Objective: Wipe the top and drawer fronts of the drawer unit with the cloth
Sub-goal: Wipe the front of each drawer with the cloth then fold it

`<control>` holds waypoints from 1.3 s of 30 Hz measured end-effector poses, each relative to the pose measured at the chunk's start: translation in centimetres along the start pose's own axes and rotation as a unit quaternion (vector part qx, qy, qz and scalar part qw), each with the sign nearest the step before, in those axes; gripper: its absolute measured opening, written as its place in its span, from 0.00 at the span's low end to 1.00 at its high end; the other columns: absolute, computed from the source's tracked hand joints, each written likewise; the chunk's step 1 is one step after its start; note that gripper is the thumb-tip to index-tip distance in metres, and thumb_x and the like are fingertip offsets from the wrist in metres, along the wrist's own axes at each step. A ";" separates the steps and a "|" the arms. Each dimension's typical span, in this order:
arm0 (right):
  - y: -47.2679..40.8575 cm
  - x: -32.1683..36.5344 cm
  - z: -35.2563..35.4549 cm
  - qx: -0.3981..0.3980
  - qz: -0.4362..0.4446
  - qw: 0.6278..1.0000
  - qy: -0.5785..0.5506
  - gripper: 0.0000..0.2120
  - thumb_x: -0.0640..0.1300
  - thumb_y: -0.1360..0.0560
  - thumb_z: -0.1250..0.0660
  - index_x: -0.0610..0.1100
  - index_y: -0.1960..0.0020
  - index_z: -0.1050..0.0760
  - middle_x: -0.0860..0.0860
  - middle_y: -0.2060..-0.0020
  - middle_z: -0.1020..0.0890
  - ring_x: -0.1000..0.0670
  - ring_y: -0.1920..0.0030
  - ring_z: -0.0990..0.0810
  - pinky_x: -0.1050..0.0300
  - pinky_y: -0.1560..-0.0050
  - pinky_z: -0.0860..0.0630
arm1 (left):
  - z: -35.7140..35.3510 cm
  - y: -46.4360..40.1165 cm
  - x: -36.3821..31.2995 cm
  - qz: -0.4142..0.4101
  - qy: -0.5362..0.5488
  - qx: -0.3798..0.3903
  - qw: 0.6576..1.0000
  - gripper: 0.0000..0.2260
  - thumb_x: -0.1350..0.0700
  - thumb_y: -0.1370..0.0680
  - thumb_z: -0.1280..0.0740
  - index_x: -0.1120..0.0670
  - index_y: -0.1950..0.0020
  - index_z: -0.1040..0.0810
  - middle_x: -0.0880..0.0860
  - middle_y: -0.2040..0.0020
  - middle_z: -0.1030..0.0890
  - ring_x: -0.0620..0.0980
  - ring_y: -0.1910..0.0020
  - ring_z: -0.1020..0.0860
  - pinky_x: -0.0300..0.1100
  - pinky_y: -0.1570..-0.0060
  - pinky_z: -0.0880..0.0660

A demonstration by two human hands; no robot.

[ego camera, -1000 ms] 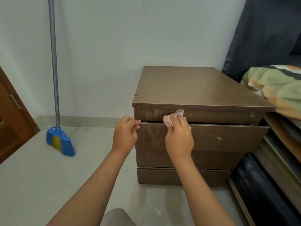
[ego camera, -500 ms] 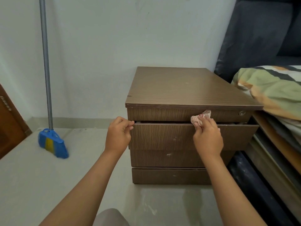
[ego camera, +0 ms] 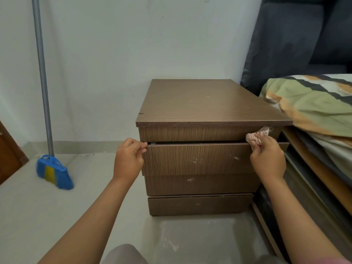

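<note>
Now cloth (ego camera: 257, 135) in right hand (ego camera: 267, 159), top drawer's (ego camera: 198, 133) rt end

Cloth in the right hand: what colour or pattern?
The cloth looks pale pink with faint reddish markings, seen in the head view.

Matt wood-grain drawer unit (ego camera: 205, 103), crumpled soft cloth (ego camera: 256, 137), metal-handled plastic broom (ego camera: 52, 168)

Brown woodgrain drawer unit (ego camera: 205, 103); pink-white cloth (ego camera: 256, 137); blue-yellow broom (ego camera: 52, 171); green-orange-black striped pillow (ego camera: 312, 101).
</note>
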State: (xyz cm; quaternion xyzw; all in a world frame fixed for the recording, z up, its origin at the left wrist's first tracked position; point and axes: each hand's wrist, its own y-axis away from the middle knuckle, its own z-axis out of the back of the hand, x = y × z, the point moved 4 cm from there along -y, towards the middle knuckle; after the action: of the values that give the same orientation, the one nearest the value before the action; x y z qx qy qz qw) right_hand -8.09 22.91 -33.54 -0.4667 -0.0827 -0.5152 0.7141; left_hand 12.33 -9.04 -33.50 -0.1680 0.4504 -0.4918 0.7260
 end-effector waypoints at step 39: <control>2.5 -3.3 -1.7 -0.140 -0.005 0.982 -0.128 0.22 0.38 0.22 0.38 0.42 0.29 0.34 0.40 0.28 0.36 0.43 0.29 0.34 0.58 0.33 0.36 | -0.2 0.1 -0.2 -0.023 0.001 -0.019 1.000 0.07 0.71 0.30 0.31 0.62 0.55 0.18 0.57 0.61 0.22 0.55 0.61 0.24 0.43 0.61 0.29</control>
State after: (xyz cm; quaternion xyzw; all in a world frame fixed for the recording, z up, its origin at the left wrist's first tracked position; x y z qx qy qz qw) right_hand -8.15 23.90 -37.88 -0.6235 -0.1034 -0.4613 0.6227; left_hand 12.21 -8.76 -33.59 -0.1920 0.4564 -0.4998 0.7106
